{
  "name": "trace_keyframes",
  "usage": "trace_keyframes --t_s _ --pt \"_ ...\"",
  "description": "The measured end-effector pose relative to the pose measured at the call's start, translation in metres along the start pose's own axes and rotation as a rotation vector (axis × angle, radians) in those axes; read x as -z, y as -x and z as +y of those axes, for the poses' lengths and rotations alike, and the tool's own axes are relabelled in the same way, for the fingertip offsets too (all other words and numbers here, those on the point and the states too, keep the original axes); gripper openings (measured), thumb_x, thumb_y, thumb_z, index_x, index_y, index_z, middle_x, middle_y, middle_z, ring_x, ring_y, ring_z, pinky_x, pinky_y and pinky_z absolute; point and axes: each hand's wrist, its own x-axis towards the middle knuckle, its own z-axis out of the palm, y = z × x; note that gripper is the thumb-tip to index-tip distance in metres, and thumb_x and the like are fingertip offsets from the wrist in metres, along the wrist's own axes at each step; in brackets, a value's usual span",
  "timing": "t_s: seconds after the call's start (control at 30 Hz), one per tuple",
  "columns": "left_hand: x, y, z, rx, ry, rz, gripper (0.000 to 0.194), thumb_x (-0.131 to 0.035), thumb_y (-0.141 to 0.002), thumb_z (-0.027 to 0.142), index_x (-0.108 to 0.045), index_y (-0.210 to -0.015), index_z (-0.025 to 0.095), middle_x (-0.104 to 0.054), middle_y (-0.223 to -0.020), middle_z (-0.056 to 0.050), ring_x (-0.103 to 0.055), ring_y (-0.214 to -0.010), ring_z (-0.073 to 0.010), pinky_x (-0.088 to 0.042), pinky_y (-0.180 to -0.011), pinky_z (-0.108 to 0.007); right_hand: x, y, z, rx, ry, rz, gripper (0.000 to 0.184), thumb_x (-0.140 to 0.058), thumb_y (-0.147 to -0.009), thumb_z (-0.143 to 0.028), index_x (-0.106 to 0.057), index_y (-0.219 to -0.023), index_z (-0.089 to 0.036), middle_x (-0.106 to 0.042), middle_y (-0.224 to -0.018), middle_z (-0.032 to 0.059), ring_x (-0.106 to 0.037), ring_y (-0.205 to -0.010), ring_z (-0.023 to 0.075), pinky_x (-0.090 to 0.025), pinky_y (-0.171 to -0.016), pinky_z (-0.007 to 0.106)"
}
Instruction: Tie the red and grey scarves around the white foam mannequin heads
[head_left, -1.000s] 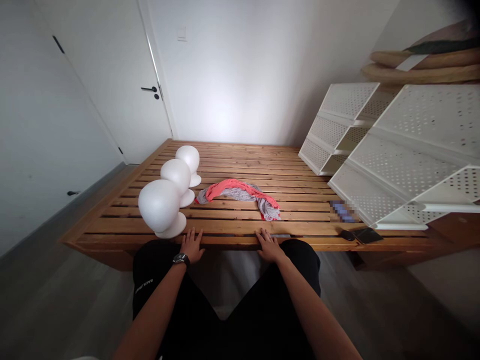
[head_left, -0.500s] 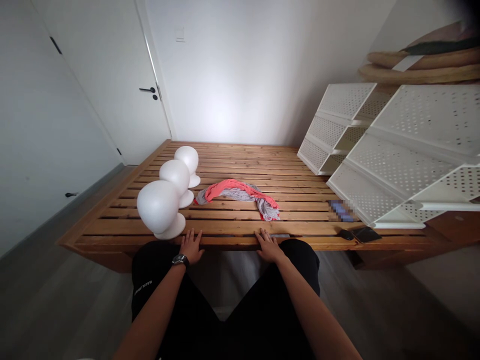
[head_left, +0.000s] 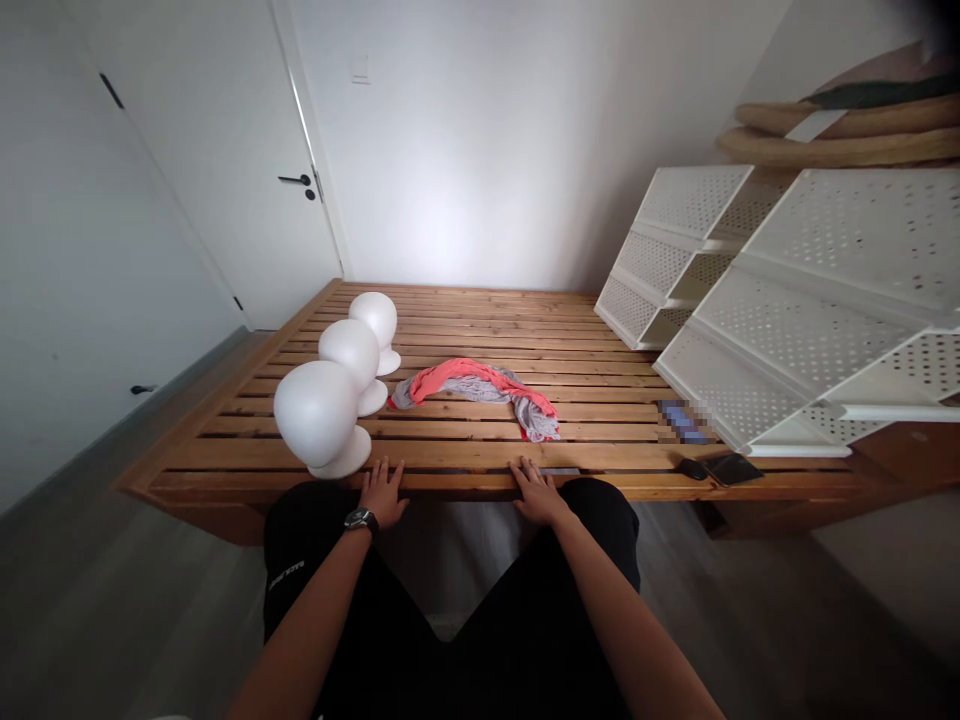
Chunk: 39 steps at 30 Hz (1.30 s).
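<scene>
My left hand point(head_left: 383, 494) lies flat on the front edge of the slatted wooden platform point(head_left: 607, 456), fingers stretched out, with a dark watch point(head_left: 361, 519) on its wrist. It is close to the round base of the nearest white mannequin head point(head_left: 316, 412), without holding it. My right hand point(head_left: 538, 493) rests open on the same edge, nothing in it. Beyond both hands a red and grey cloth point(head_left: 480, 380), perhaps a scarf, lies curved in an arch on the slats. Two more white heads, a middle one point(head_left: 350, 350) and a far one point(head_left: 373, 318), stand upright behind the first.
White perforated racks point(head_left: 810, 300) stand on the right, with tan folded or stacked items point(head_left: 862, 135) above them. A blurred bluish item point(head_left: 684, 421), a black mouse-shaped object point(head_left: 691, 468) and a flat dark object point(head_left: 731, 469) lie near them. A door point(head_left: 225, 150) is at left.
</scene>
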Motion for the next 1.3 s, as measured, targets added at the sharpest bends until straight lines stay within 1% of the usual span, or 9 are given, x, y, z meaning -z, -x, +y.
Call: trace_keyframes --t_s 0.17,0.43,0.67,0.8,1.13,1.3 --pt "-0.0002 -0.0003 -0.0002 -0.001 0.001 0.003 0.091 -0.063 -0.088 0.044 -0.021 -0.166 0.024 -0.006 -0.174 -0.017 -0.007 -0.162 -0.0350 -0.014 -0.128 -0.054 -0.0002 -0.0004 -0.0001 -0.002 0.000 -0.007 0.097 -0.058 -0.090 -0.035 0.000 -0.167 -0.026 0.016 -0.173 0.0099 0.009 -0.161 0.0295 -0.004 -0.125 0.054" --pt "0.0044 0.0017 0.0013 0.000 0.010 -0.007 0.091 -0.064 -0.088 0.042 -0.022 -0.166 0.023 -0.007 -0.173 -0.018 -0.006 -0.162 -0.0353 -0.013 -0.129 -0.054 -0.0015 -0.0012 0.0004 -0.005 -0.010 0.000 0.097 -0.060 -0.090 -0.034 -0.001 -0.167 -0.028 0.014 -0.173 0.0093 0.008 -0.161 0.0288 -0.004 -0.126 0.053" --pt "0.0019 0.0006 0.0010 0.003 0.007 -0.003 0.091 -0.065 -0.088 0.042 -0.022 -0.166 0.024 -0.007 -0.173 -0.018 -0.007 -0.161 -0.0356 -0.013 -0.129 -0.053 -0.0035 -0.0028 0.0016 0.002 -0.009 0.018 0.097 -0.060 -0.089 -0.034 -0.004 -0.167 -0.026 0.013 -0.173 0.0097 0.007 -0.161 0.0300 -0.004 -0.126 0.054" --pt "0.0007 0.0003 0.0000 -0.003 0.010 0.005 0.092 -0.065 -0.087 0.042 -0.022 -0.166 0.023 -0.008 -0.173 -0.018 -0.008 -0.161 -0.0361 -0.013 -0.129 -0.054 -0.0038 -0.0030 0.0020 0.003 -0.012 0.012 0.097 -0.060 -0.089 -0.034 -0.003 -0.167 -0.026 0.013 -0.173 0.0095 0.007 -0.161 0.0298 -0.005 -0.126 0.055" --pt "0.0039 0.0018 0.0019 0.000 0.034 0.009 0.091 -0.066 -0.087 0.039 -0.024 -0.166 0.022 -0.009 -0.173 -0.019 -0.009 -0.161 -0.0366 -0.013 -0.129 -0.054 -0.0003 -0.0001 0.0000 0.014 -0.015 0.016 0.095 -0.059 -0.090 -0.033 -0.004 -0.168 -0.024 0.012 -0.173 0.0114 0.008 -0.161 0.0307 -0.005 -0.126 0.055" --pt "0.0020 0.0013 0.0004 -0.006 0.049 0.019 0.090 -0.066 -0.087 0.039 -0.025 -0.165 0.022 -0.009 -0.173 -0.019 -0.008 -0.161 -0.0370 -0.013 -0.128 -0.055 -0.0002 0.0001 -0.0003 0.012 -0.019 0.016 0.096 -0.061 -0.090 -0.032 -0.006 -0.168 -0.024 0.011 -0.173 0.0121 0.006 -0.161 0.0315 -0.005 -0.126 0.056"
